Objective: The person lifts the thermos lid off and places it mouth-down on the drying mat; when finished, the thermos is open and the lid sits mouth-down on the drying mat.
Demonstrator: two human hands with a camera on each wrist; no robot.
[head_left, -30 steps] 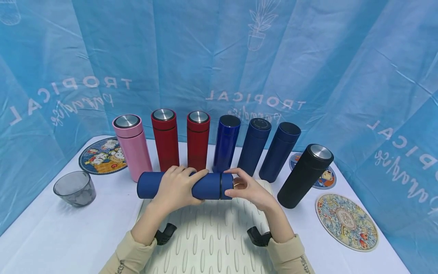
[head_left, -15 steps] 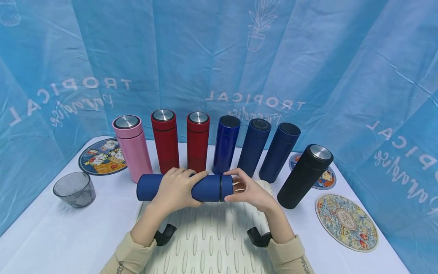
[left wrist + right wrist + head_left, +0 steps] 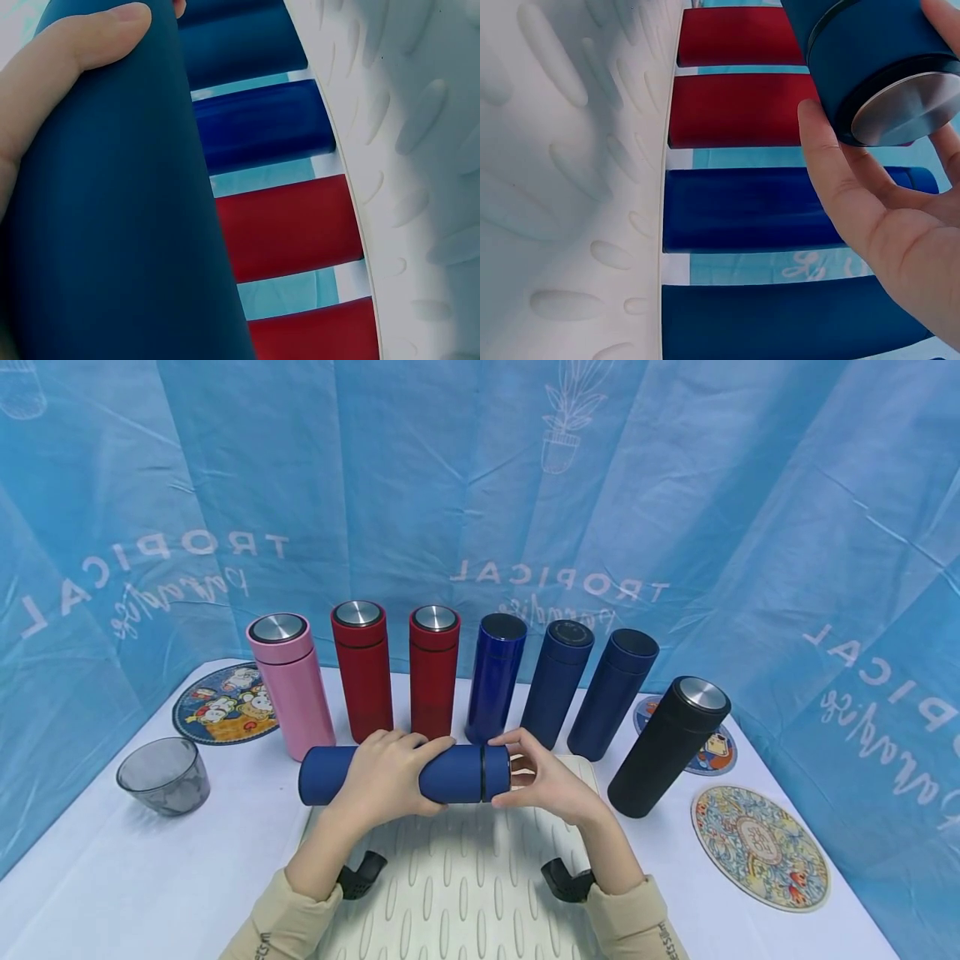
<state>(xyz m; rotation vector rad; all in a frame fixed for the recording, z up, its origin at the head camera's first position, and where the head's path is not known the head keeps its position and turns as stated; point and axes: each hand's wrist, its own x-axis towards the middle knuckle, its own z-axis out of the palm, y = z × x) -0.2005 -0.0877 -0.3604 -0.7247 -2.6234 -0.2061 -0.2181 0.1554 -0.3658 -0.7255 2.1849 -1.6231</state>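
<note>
Flask (image 3: 456,775) held sideways above the mat (image 3: 465,877), near the red pair (image 3: 432,693). Left hand (image 3: 393,774) grips its middle; right hand (image 3: 551,783) pinches the lid (image 3: 496,773). Risks: smooth-looking wall could slip under a hard twist; the base end, swinging back, could topple the pink flask (image 3: 295,702).

Matte blue bottle (image 3: 456,775): cap (image 3: 498,772) on, silver-topped, pointing right; held horizontal over pale textured mat (image 3: 465,881).
</note>
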